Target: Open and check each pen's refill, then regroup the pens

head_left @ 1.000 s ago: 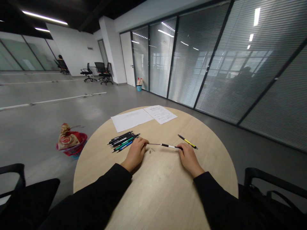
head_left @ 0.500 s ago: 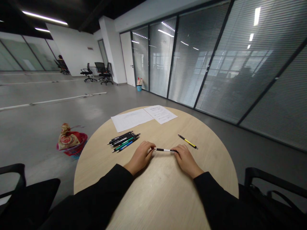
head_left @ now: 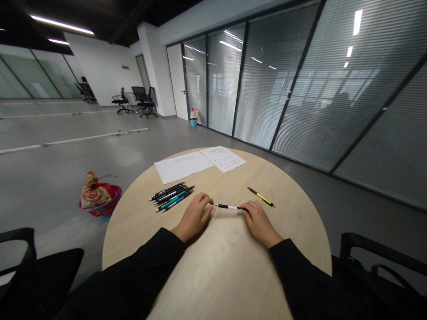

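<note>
Well, the right hand (head_left: 260, 223) lies curled on the table, its fingertips (head_left: 246, 210) against the right end of a slim black-and-white pen (head_left: 230, 207); whether they pinch it or only touch it, I cannot tell. The left hand (head_left: 195, 217) is also loosely curled, palm down, and its fingertips (head_left: 209, 209) sit just beside the pen's left end. Neither hand is spread wide, and the pen's lower side is hard to make out, so it may rest on the wood or sit just above it.

The pen's long axis runs almost straight across the view, left to right, tipping slightly away at the left end. It sits between the hands, on a round light-wood table (head_left: 227, 271).

Left of the pen, and a little beyond it, lies a bundle of black, green and blue pens (head_left: 171, 197), roughly parallel. Beyond it to the right is a yellow-and-black pen (head_left: 261, 197), slanted. Two sheets of printed paper (head_left: 196, 164) lie farther out, near the table's far edge. Well left of the pen, on the floor, stands a red basket (head_left: 102, 206) with a patterned bag (head_left: 94, 192) in it. Black sleeves (head_left: 160, 262) cover both forearms.
</note>
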`<state>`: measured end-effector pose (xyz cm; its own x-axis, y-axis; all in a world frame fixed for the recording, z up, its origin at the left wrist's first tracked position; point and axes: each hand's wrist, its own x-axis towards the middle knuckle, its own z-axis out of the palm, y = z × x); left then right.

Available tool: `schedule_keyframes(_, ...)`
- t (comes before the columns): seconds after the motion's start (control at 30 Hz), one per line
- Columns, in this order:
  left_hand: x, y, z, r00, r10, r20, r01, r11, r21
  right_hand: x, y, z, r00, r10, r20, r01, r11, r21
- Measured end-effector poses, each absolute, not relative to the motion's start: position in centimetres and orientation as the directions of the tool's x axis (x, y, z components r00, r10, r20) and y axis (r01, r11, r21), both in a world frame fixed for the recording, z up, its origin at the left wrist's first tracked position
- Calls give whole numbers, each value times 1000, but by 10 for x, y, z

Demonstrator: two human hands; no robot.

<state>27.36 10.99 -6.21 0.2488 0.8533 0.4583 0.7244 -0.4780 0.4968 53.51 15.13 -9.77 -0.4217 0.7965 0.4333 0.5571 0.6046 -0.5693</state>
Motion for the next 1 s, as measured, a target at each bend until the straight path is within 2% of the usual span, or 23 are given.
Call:
schedule_keyframes(0.43, 277, 109, -58, 291, 840, 457, 686, -517, 513, 534, 149, -96, -437, 783, 443, 543, 622, -564)
schedule_keyframes(0.73, 274, 110, -63, 238, 863, 445, 701, -470, 537, 536, 152, -99, -398, 812, 428, 575, 584, -573)
schedule_keyframes(1.0, 269, 117, -72, 353, 859, 372, 776, -491, 396, 539, 156, -102, -346, 835, 428, 606, 547, -578)
